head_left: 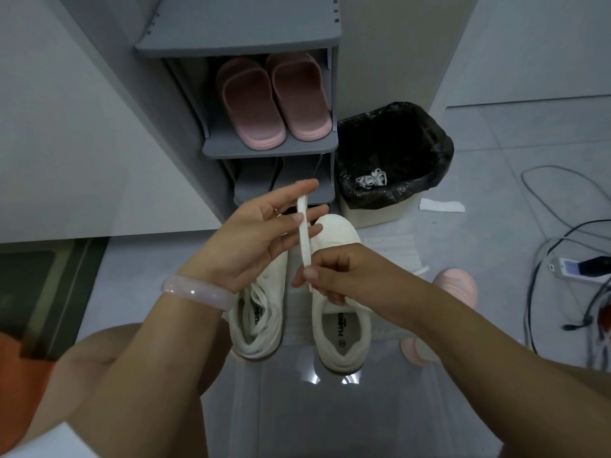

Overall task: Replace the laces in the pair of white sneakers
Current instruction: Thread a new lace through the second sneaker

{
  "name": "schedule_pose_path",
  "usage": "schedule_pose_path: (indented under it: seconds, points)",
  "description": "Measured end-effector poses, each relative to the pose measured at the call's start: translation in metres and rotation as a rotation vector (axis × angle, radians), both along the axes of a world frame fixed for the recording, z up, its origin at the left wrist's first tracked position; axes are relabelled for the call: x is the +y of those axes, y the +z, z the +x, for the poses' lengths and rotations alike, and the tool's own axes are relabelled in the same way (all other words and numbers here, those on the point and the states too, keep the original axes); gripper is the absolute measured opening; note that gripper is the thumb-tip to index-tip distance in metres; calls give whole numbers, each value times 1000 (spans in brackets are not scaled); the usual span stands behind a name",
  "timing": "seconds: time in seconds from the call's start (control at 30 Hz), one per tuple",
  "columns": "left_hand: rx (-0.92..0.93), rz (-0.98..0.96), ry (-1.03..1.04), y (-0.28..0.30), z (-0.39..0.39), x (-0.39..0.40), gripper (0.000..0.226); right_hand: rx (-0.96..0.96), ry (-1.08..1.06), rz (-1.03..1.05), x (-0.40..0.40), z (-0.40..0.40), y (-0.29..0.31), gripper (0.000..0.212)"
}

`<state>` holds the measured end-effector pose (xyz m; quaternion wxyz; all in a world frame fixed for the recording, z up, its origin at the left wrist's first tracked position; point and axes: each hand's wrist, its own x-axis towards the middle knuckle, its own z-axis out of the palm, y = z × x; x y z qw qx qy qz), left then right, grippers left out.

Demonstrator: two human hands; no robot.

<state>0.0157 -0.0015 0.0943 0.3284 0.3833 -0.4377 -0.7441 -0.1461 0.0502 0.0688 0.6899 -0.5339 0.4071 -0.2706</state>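
Two white sneakers stand side by side on the grey floor in front of me. The left sneaker [259, 320] has loose white laces in it. The right sneaker [342, 328] shows no lace. Above them I hold a flat white lace [304, 236] upright. My right hand [334, 276] pinches its lower end between thumb and fingers. My left hand [264, 239], a pale bangle on the wrist, has its fingers spread, with the lace's upper part running across the fingertips.
A grey shoe rack [271, 147] with pink slippers [271, 100] stands just ahead. Right of it a bin with a black liner [396, 160] holds a bunched white lace [372, 178]. Cables and a power strip [575, 266] lie at far right.
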Motion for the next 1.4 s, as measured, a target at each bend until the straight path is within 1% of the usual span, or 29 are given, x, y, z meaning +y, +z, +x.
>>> schedule_pose_path:
  seconds: [0.07, 0.17, 0.23, 0.27, 0.3, 0.37, 0.4, 0.43, 0.47, 0.5, 0.53, 0.6, 0.67, 0.8, 0.9, 0.97, 1.0, 1.07, 1.1, 1.17, 1.27, 1.33, 1.4]
  points:
    - [-122, -8, -11, -4, 1, -1, 38, 30, -36, -2, -1, 0, -1, 19]
    - [-473, -38, -33, -7, 2, 2, 34, 71, -161, 1, -4, -4, -5, 24]
    - [-609, -16, -36, -11, 1, 2, 26, 161, -177, -52, -6, -7, -7, 27]
    - [-669, -54, -40, -14, 2, 2, 24, 214, -162, -84, -7, -7, -8, 26]
    - [-740, -161, -42, -18, 3, 2, 20, 267, -136, -114, -7, -8, -8, 24]
    - [-885, -544, -79, -17, 5, 0, 5, 389, -70, -169, -8, -8, -11, 24]
    - [-886, -682, -171, -15, 4, 1, 10, 446, -35, -198, -8, -8, -12, 24]
    - [-840, -732, -287, -14, 3, 2, 20, 490, -9, -233, -9, -9, -14, 25]
    - [-796, -689, -396, -14, 1, 5, 28, 523, 5, -266, -9, -9, -15, 27]
    - [-771, -608, -463, -14, 0, 7, 30, 543, 2, -288, -9, -10, -16, 28]
    - [-771, -558, -487, -16, -1, 8, 29, 551, -15, -289, -10, -11, -16, 28]
    - [-850, -566, -456, -20, 0, 7, 22, 552, -57, -276, -11, -13, -17, 27]
    - [-886, -588, -447, -23, 3, 4, 14, 564, -65, -296, -11, -12, -19, 26]
    - [-828, -546, -485, -25, 2, 6, 10, 588, -3, -345, -11, -10, -22, 26]
    - [-817, -487, -433, -30, 4, 3, 12, 535, -94, -312, -13, -14, -25, 18]
    - [-828, -438, -371, -37, 5, 0, 15, 569, -149, -300, -16, -21, -27, 11]
    - [-842, -423, -359, -40, 6, -1, 16, 645, -143, -308, -18, -24, -29, 5]
    - [-885, -412, -385, -49, 5, -1, 16, 837, -53, -319, -19, -29, -36, 13]
    - [-907, -413, -405, -54, 4, 0, 16, 886, -5, -298, -18, -30, -41, 17]
    - [-965, -446, -449, -62, 2, 2, 17, 885, 17, -254, -14, -27, -47, 20]
    - [-1042, -559, -538, -70, -1, 5, 18, 856, 60, -227, -12, -23, -48, 20]
    - [-1040, -599, -564, -72, -3, 6, 18, 859, 116, -208, -10, -21, -49, 20]
    - [-1013, -607, -561, -73, -4, 6, 16, 882, 149, -212, -7, -19, -51, 24]
